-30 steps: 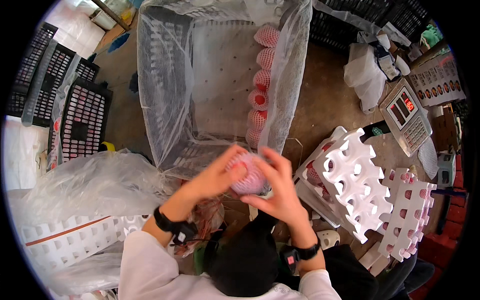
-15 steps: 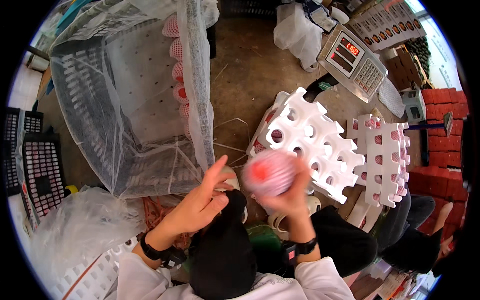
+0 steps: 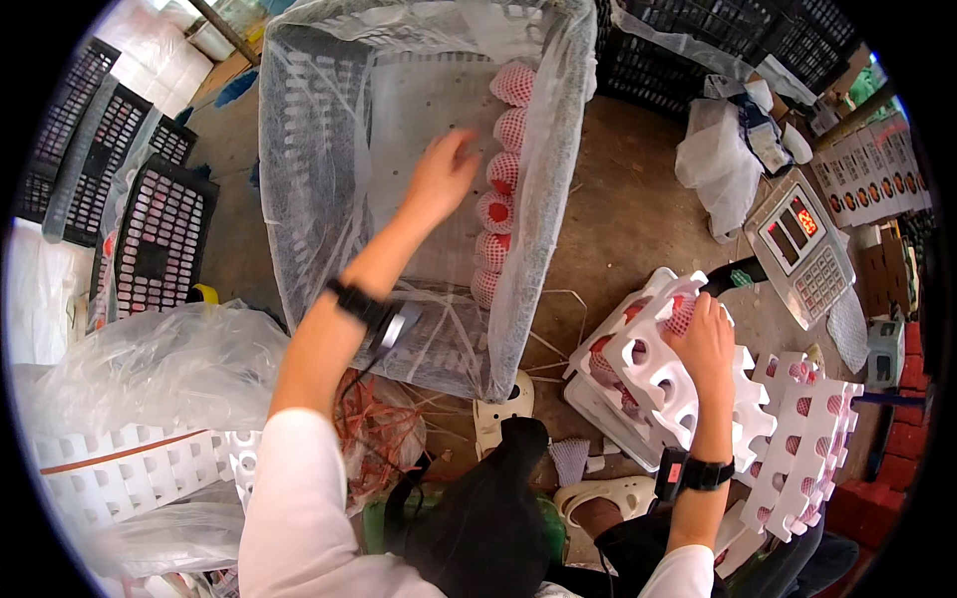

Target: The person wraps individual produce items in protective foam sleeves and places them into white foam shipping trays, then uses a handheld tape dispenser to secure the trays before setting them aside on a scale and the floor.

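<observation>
My left hand [image 3: 444,181] is inside the lined crate [image 3: 566,189], above its floor and just left of a row of round red fruits [image 3: 495,211] in pink-and-white foam nets. Its fingers are bent and apart, with no fruit visible in them. Over on the right, my right hand [image 3: 706,339] grips a netted round fruit [image 3: 681,313] at the upper edge of a white moulded tray [image 3: 653,374]. The hand partly covers this fruit. More netted fruits [image 3: 603,361] show beneath the tilted tray.
A digital scale [image 3: 802,249] stands at the far right. Another white tray stack [image 3: 797,448] with fruits is beside my right forearm. Clear plastic sheeting [image 3: 169,349] and black crates [image 3: 159,239] lie left. Orange strapping [image 3: 384,429] sits below the lined crate.
My left hand has reached forward into the crate. My right hand, which carried a netted fruit between crate and tray, is now at the tray's upper edge. The view has swung left.
</observation>
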Motion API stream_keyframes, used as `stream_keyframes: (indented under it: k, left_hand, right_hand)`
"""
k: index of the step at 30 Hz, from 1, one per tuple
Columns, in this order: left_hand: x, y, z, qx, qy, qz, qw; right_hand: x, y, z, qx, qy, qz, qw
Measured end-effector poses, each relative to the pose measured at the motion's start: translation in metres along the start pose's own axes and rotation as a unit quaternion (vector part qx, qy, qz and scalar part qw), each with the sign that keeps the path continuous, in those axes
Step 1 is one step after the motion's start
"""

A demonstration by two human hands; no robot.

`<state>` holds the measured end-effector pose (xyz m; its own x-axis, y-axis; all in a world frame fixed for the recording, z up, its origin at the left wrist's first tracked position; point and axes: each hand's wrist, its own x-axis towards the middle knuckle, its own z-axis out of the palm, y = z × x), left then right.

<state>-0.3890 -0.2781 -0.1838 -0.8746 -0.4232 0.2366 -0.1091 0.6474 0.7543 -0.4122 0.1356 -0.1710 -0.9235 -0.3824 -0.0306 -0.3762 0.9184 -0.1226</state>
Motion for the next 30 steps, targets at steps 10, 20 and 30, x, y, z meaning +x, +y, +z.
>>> stream_keyframes:
  k: [10, 20, 30]
  left_hand:
    - [0.123, -0.027, 0.077, -0.054, 0.147, 0.115, 0.981]
    - [-0.129, 0.104, -0.07, 0.044, -0.256, 0.301, 0.918]
    - [-0.205, 0.114, -0.018, -0.201, -0.121, 0.358, 0.904]
  right_hand:
    - [-0.04, -0.049, -0.046, 0.144, 0.124, -0.087, 0.978]
    - [-0.048, -0.151, -0.039, 0.465, 0.011, -0.259, 0.846]
    - [-0.12, -0.124, 0.011, 0.742, -0.017, -0.11, 0.662]
